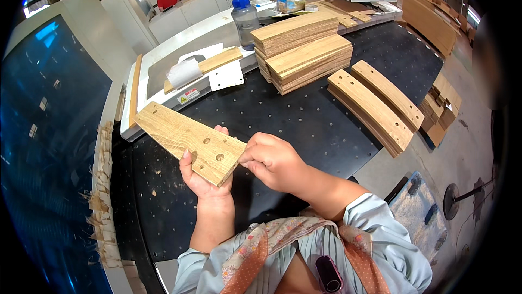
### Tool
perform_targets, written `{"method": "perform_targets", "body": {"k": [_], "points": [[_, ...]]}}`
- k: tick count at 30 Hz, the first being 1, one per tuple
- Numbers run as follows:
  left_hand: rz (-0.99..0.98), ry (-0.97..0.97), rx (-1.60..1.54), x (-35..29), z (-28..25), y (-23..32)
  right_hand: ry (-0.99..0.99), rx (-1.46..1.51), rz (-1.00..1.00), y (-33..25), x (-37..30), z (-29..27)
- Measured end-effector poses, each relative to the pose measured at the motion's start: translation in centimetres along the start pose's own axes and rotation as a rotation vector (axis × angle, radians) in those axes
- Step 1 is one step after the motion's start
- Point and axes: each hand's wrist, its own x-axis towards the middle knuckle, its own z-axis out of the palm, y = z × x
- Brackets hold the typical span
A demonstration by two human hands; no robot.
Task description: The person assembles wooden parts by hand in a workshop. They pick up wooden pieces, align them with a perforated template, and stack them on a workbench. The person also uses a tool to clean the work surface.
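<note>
Patterned cloth straps (251, 258) sit nearest; past them, the left hand (208, 182) grips a tapering, pale, wood-grained board (187, 139) with round holes, tilted above the black table (283, 117); the right hand (274, 162) curls at its wider end, grip unclear; stacked boards (311, 61) lie beyond

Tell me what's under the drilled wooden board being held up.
The left hand is under the wooden board, with the black tabletop below. The board hides most of the fingers, its own underside and part of the tabletop.
</note>
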Motion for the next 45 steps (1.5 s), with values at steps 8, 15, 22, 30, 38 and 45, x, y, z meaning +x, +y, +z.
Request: {"method": "perform_targets", "body": {"k": [8,15,22,30,38,45], "points": [[0.005,-0.01,-0.021,0.0,0.0,0.2,-0.102,0.077,0.046,0.2,0.6,-0.5],[0.001,-0.001,-0.014,-0.2,0.0,0.3,-0.032,0.046,0.018,-0.1,0.4,0.0],[0.004,-0.022,-0.083,-0.3,0.3,0.4,0.028,-0.007,-0.04,-0.7,0.4,0.4],[0.011,-0.031,-0.074,-0.5,0.2,0.3,-0.02,-0.054,0.012,-0.3,0.4,0.0],[0.001,-0.06,-0.069,-0.6,0.5,0.6,-0.146,0.346,0.507,0.5,0.7,-0.4],[0.007,-0.071,-0.012,-0.7,0.6,0.3,-0.191,0.567,0.508,2.0,0.8,0.2]]}}
